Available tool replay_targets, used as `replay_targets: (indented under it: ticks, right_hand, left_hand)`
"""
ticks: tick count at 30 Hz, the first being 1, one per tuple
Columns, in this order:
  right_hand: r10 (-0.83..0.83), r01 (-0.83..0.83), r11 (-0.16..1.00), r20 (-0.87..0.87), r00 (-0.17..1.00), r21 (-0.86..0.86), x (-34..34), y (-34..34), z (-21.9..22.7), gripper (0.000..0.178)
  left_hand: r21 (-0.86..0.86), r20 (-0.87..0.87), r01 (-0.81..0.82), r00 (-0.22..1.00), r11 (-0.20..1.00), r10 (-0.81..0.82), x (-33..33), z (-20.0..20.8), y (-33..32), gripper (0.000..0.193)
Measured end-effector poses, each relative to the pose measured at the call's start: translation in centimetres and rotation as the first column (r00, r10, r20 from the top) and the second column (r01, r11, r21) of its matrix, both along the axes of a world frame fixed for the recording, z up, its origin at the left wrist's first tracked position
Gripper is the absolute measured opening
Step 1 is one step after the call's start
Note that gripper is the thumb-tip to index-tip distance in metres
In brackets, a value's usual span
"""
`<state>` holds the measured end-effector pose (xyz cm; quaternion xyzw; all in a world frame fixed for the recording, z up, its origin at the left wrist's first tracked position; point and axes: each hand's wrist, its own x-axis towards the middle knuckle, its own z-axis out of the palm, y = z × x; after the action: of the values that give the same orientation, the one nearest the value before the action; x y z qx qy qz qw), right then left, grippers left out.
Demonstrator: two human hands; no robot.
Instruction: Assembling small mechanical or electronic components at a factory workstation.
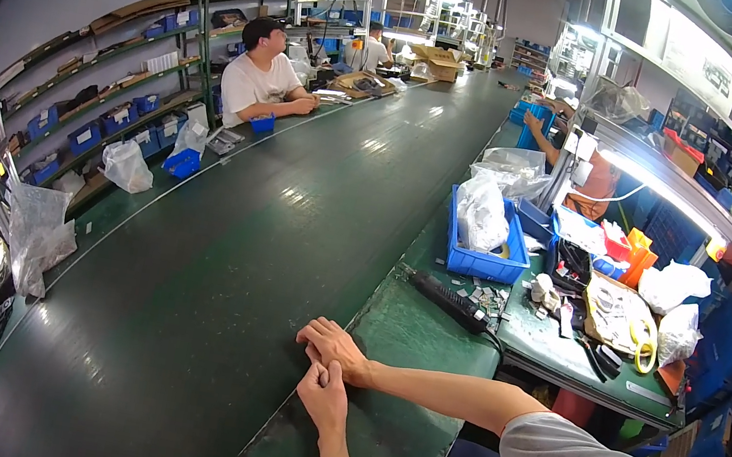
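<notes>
My two hands meet at the border between the dark green conveyor belt [212, 280] and the green bench top [410, 371]. My right hand [338, 350] lies palm down, its fingers loosely bent and a little apart, with nothing visible in it. Just below and against it is my left hand [324, 398], its fingers curled in and the thumb up; whatever it may hold is hidden. Beyond them a black corded electric screwdriver [448, 302] rests on the bench, apart from both hands.
Small pale pieces [485, 299] lie scattered by a blue bin [486, 264] holding plastic bags. Pliers [594, 360] and yellow tape [644, 345] are on the right-hand table. Across the belt sits a person [260, 80] near a small blue box [262, 123]. Shelves with blue bins line the left.
</notes>
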<state>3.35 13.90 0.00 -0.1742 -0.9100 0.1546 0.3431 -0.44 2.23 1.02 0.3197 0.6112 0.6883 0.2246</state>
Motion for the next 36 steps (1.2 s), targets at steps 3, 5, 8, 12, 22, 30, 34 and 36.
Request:
replay_targets:
  ticks: [3, 5, 8, 12, 22, 30, 34, 36]
  right_hand:
    - [0.016, -0.016, 1.000, -0.011, 1.000, 0.007, 0.02, 0.12, 0.02, 0.022]
    - [0.028, -0.028, 1.000, -0.005, 1.000, 0.004, 0.04, 0.12, 0.12, 0.022]
    - [0.028, -0.028, 0.999, 0.001, 1.000, -0.016, 0.07, 0.03, 0.19, 0.022]
    - [0.042, -0.042, 0.999, 0.011, 0.999, -0.014, -0.12, -0.26, 0.32, 0.021]
    - [0.035, -0.035, 0.999, 0.006, 0.999, 0.009, -0.10, -0.02, 0.02, 0.019]
    - [0.038, -0.038, 0.999, 0.009, 0.999, -0.006, -0.01, -0.06, 0.15, 0.019]
    - [0.046, -0.046, 0.999, 0.008, 0.999, -0.014, 0.05, -0.07, 0.19, 0.020]
    - [0.045, -0.045, 0.999, 0.007, 0.999, -0.015, 0.13, -0.02, 0.11, 0.020]
  left_hand:
    - [0.003, 0.009, 0.006, 1.000, 1.000, -0.006, -0.06, -0.05, 0.04, 0.046]
    - [-0.014, -0.006, 0.021, 1.000, 1.000, -0.021, -0.15, 0.09, -0.03, 0.045]
    - [-0.020, -0.005, 0.021, 1.000, 1.000, -0.021, -0.21, -0.12, 0.06, 0.045]
    - [-0.001, -0.018, 0.003, 1.000, 1.000, -0.003, -0.47, -0.07, -0.27, 0.044]
    - [-0.002, -0.002, -0.002, 1.000, 1.000, 0.002, -0.36, -0.20, -0.30, 0.048]
    - [-0.011, 0.037, 0.006, 0.999, 1.000, -0.006, -0.30, 0.19, -0.43, 0.048]
    - [-0.010, -0.004, -0.003, 1.000, 1.000, 0.003, -0.28, 0.10, -0.41, 0.048]
    - [-0.012, 0.001, 0.003, 1.000, 1.000, -0.003, -0.19, 0.13, -0.37, 0.048]
